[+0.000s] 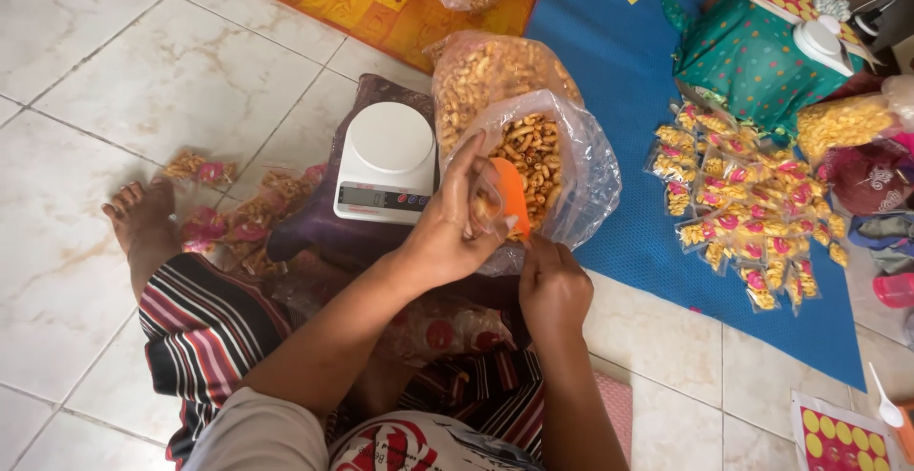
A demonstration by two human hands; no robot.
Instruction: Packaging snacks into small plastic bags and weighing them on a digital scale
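Now, left grip reaching forward from a bent elbow, fingers narrow, pinching the rim of the clear snack bag with the orange scoop just beyond the fingertips. Could slip, probably, letting the thin plastic sag and spill snacks toward the white scale on its left. Right grip curled tight under the bag's near edge, knuckles up, wrist straight.

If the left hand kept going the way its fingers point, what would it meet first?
Probably the open clear bag of fried snacks: the left hand points up and right at it, already at the bag's rim beside the orange scoop. Depth is unclear.
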